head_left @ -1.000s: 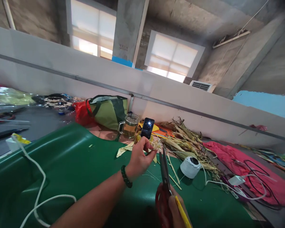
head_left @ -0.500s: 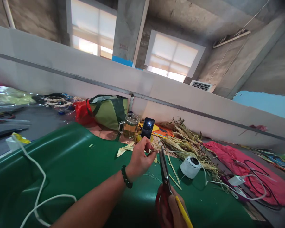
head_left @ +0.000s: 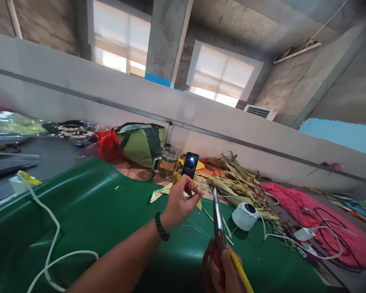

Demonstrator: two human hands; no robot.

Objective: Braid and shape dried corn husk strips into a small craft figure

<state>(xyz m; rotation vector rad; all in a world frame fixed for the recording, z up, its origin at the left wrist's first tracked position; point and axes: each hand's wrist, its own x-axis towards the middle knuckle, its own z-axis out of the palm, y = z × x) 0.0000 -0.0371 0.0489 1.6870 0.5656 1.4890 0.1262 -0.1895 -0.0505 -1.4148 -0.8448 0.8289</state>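
Note:
My left hand [head_left: 183,201], with a dark beaded bracelet [head_left: 161,226] on its wrist, pinches a small pale piece of corn husk [head_left: 201,187] between thumb and fingers. My right hand [head_left: 227,268] grips a pair of scissors [head_left: 218,221] with dark red handles. Their blades point up and away, just right of the husk piece and apart from it. A yellow stick-like handle [head_left: 241,272] also lies in the right hand. Right of the scissors stands a white spool of thread [head_left: 245,216]. Loose husk strips [head_left: 227,228] lie on the green mat [head_left: 118,228].
A glass mug [head_left: 168,163] of pale liquid and an upright phone [head_left: 190,163] stand beyond my left hand. Dried corn husks [head_left: 240,183] are heaped behind the spool. A green bag [head_left: 143,144], a pink cloth [head_left: 320,219] and white cables [head_left: 53,228] lie around.
The scissors and my right hand have shifted a little to the right, away from the husk piece. My left hand stays nearly in place, still pinching it.

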